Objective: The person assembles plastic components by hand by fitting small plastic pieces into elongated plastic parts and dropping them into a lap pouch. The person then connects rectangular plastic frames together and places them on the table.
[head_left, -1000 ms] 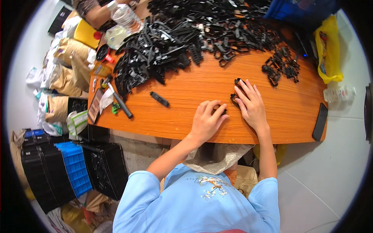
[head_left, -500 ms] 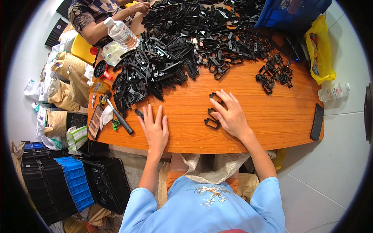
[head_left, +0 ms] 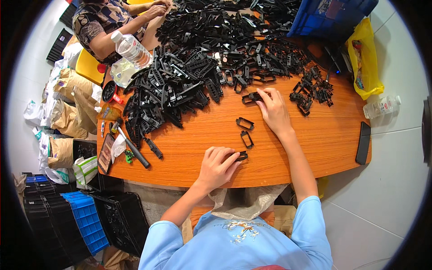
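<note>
Near the front edge of the table, my left hand (head_left: 218,167) is closed, its fingertips pinching a small black plastic frame (head_left: 243,156). Farther off and to the right, my right hand (head_left: 274,112) has its thumb and fingers closed on the right end of another black plastic frame (head_left: 250,98), close to the pile. Between the hands lie two more loose pieces, an upper rectangular frame (head_left: 245,123) and a lower tilted frame (head_left: 246,140). My fingers partly cover both held pieces.
A large pile of black plastic parts (head_left: 175,85) covers the far table, with a smaller heap (head_left: 311,92) at right. At left lie a hammer (head_left: 135,148), a phone (head_left: 106,154) and a single black part (head_left: 154,148). A blue crate (head_left: 330,20) stands far right; a co-worker's hands (head_left: 158,8) are far left.
My left hand moved right from flat on the table to pinch a frame. My right hand moved farther away onto another piece, uncovering the loose frames. The view shifted slightly.
</note>
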The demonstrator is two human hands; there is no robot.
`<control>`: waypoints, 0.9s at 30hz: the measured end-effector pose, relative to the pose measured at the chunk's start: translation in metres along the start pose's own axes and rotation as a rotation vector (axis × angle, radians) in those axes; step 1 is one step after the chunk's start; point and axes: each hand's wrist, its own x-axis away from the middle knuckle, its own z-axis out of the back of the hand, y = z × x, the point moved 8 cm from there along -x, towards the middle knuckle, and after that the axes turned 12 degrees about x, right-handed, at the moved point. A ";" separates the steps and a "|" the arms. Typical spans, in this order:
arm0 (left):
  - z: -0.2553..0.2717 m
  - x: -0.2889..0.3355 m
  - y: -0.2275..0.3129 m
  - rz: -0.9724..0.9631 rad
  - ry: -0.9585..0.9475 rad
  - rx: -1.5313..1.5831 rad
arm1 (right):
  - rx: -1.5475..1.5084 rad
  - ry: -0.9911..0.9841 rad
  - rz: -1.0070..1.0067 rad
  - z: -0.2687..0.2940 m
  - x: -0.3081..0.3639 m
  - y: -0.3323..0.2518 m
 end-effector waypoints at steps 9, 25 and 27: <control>-0.005 -0.013 -0.007 -0.111 -0.165 0.027 | -0.283 -0.044 -0.047 -0.008 0.002 0.009; -0.026 -0.139 -0.054 -0.198 -0.106 -0.195 | -0.204 -0.126 -0.117 0.003 0.007 0.032; -0.019 -0.133 -0.061 -0.152 -0.031 -0.180 | -0.153 -0.197 -0.133 0.001 0.006 0.030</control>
